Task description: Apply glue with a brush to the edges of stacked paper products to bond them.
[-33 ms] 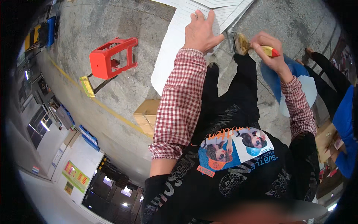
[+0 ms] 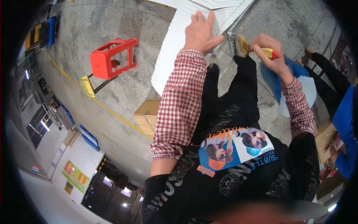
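My left hand (image 2: pixel 201 35) lies with fingers spread on layered white sheets (image 2: pixel 169 56) marked with thin dark lines. The thumb points right, toward the sheets' slanting edge. In my right hand (image 2: pixel 271 52) is a flat paintbrush (image 2: pixel 269 53) with a yellow, red-tipped handle. Its wide, pale bristles point left and sit just beside the right edge of the sheets. I cannot tell whether they touch it. Both forearms wear red-and-white checked sleeves.
A red plastic stool (image 2: pixel 112 59) lies on the concrete floor to the left, near a yellow sign (image 2: pixel 87 86). A cardboard box (image 2: pixel 147 115) stands by my left forearm. Right of my legs is a blue container (image 2: pixel 270 76) with a pale sheet (image 2: pixel 301 93). A person in blue (image 2: pixel 344 127) is at far right.
The brush and my right hand have shifted very slightly. My left hand stays in place on the sheets.
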`<state>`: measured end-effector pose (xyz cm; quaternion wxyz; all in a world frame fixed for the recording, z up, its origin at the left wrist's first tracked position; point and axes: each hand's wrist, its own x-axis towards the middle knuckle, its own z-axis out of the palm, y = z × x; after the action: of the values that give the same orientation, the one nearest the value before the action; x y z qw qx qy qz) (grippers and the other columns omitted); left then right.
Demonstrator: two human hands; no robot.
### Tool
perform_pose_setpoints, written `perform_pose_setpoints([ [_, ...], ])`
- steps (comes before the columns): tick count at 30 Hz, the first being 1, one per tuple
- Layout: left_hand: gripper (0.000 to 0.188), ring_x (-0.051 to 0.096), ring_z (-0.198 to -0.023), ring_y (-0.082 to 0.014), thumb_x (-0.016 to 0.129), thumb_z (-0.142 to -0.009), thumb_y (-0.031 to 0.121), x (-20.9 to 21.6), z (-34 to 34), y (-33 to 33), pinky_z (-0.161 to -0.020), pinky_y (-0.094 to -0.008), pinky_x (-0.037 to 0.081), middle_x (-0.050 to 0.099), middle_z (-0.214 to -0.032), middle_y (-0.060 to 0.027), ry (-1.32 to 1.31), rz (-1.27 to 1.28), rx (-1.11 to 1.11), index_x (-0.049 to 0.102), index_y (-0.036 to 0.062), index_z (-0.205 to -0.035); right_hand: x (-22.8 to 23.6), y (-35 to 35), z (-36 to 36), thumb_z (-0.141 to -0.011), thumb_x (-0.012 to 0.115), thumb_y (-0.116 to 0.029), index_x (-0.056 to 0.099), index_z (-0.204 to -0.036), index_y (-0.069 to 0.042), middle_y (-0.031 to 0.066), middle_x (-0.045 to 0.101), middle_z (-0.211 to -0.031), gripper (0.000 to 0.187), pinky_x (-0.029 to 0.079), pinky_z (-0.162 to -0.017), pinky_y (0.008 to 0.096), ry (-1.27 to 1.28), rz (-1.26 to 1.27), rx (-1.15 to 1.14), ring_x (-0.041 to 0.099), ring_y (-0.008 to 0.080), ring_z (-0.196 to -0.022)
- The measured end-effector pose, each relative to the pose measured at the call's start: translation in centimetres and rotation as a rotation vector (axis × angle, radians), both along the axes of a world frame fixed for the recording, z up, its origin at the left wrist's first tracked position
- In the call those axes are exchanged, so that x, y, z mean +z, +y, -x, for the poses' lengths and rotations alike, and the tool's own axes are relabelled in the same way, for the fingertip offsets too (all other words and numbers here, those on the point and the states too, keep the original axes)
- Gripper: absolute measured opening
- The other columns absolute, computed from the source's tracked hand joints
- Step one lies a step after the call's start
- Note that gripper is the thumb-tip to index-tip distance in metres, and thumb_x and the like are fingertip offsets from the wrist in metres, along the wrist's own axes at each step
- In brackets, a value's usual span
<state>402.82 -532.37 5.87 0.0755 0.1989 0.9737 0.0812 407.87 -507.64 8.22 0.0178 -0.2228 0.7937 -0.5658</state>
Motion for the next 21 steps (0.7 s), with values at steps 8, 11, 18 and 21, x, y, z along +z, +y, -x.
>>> perform_pose_setpoints([
  [8, 0.087, 0.044, -0.122, -0.04, 0.068, -0.065, 0.043, 0.4, 0.5, -1.3, -0.087, -0.0446, 0.049, 0.038, -0.136, -0.0279, -0.121, 0.044, 0.044, 0.037, 0.0108, -0.139, 2.3, 0.5, 0.4, -0.083, 0.059, -0.007, 0.057, -0.073, 0.003, 0.011, 0.06, -0.074, 0.014, 0.044, -0.061, 0.0294, -0.1, 0.051, -0.069, 0.059, 0.0198, -0.069],
  [11, 0.088, 0.035, -0.128, -0.0457, 0.069, -0.066, 0.039, 0.8, 0.9, -0.5, -0.093, -0.0465, 0.045, 0.034, -0.138, -0.0313, -0.219, -0.044, 0.071, 0.034, 0.0091, -0.14, 2.9, 2.1, 0.7, -0.082, 0.059, -0.008, 0.058, -0.072, 0.002, 0.0097, 0.061, -0.074, 0.015, 0.045, -0.063, 0.0296, -0.132, 0.106, -0.122, 0.059, 0.0189, -0.069],
  [18, 0.101, 0.026, -0.132, -0.0483, 0.078, -0.061, 0.031, -1.0, -1.7, -2.0, -0.108, -0.0476, 0.028, 0.026, -0.141, -0.0325, -0.129, -0.061, 0.095, 0.026, 0.0064, -0.144, 3.5, 7.1, -0.7, -0.085, 0.06, -0.011, 0.058, -0.072, 0.0, 0.0057, 0.06, -0.075, 0.017, 0.045, -0.066, 0.0275, -0.184, 0.377, -0.583, 0.057, 0.0148, -0.071],
  [21, 0.107, 0.021, -0.133, -0.0482, 0.08, -0.06, 0.036, -1.3, -2.7, -1.5, -0.11, -0.0488, 0.024, 0.023, -0.143, -0.0329, -0.047, 0.011, 0.085, 0.022, 0.0056, -0.145, 4.9, 10.4, -0.3, -0.09, 0.057, -0.016, 0.059, -0.076, -0.002, 0.0048, 0.06, -0.078, 0.021, 0.046, -0.067, 0.0263, -0.134, 0.507, -0.784, 0.057, 0.0141, -0.073],
])
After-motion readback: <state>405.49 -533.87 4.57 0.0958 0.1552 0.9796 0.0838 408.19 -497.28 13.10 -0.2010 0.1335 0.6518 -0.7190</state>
